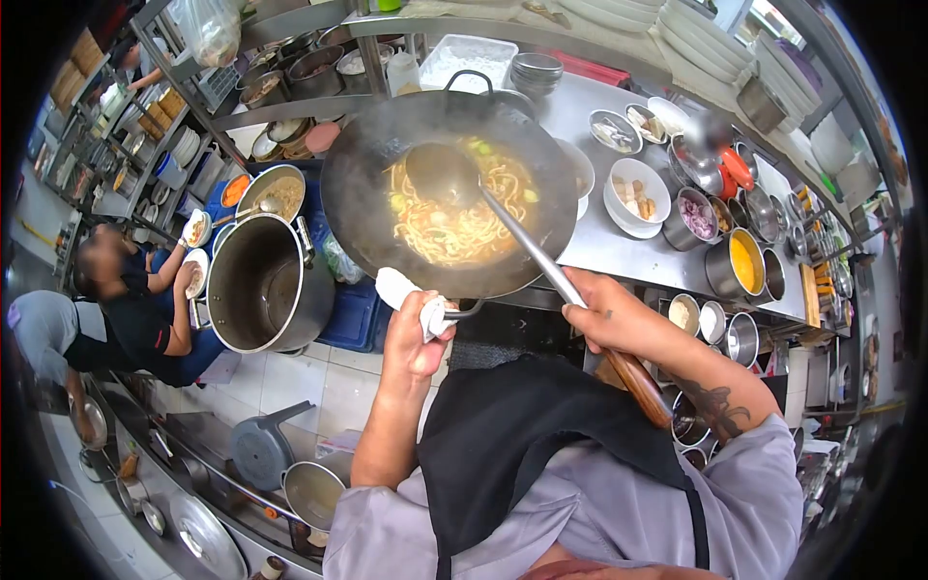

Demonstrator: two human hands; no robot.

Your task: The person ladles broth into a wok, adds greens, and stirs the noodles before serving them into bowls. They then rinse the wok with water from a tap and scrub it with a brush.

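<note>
A large dark wok (353, 213) holds noodles in broth (445, 227) with green pieces, and steam rises from it. My left hand (422, 333) is closed around a folded white cloth (396, 288) at the wok's near loop handle (471, 309). In my right hand (609, 307) is a long-handled ladle (530, 239) with a wooden grip end. The ladle's round bowl rests over the noodles inside the wok; whether it carries anything is hard to tell.
Left of the wok stands a big deep pot (259, 280). Bowls of ingredients, among them a white bowl (636, 193) and a pot of yellow liquid (739, 263), line the steel counter (580, 82). Other people (126, 300) are at the left, one holding plates. Stacked plates (696, 39) fill the shelf above.
</note>
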